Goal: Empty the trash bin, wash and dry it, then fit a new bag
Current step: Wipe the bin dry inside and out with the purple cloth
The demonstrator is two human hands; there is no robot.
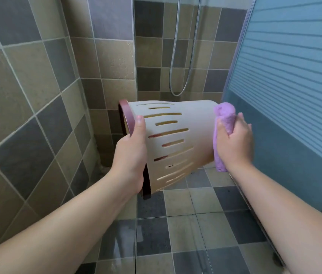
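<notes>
A cream plastic trash bin (pixel 193 133) with slotted walls and a dark red rim is held on its side in mid-air, mouth to the left and base to the right. My left hand (pixel 132 153) grips the rim, thumb on the outer wall. My right hand (pixel 235 141) clutches a bunched purple cloth (pixel 222 119) and presses it flat against the bin's base. The inside of the bin is hidden from me.
Tiled walls stand to the left and behind. A metal shower hose (pixel 183 56) hangs on the back wall. A frosted blue glass shower door (pixel 294 76) stands to the right. The tiled floor (pixel 176 234) below looks wet and glossy.
</notes>
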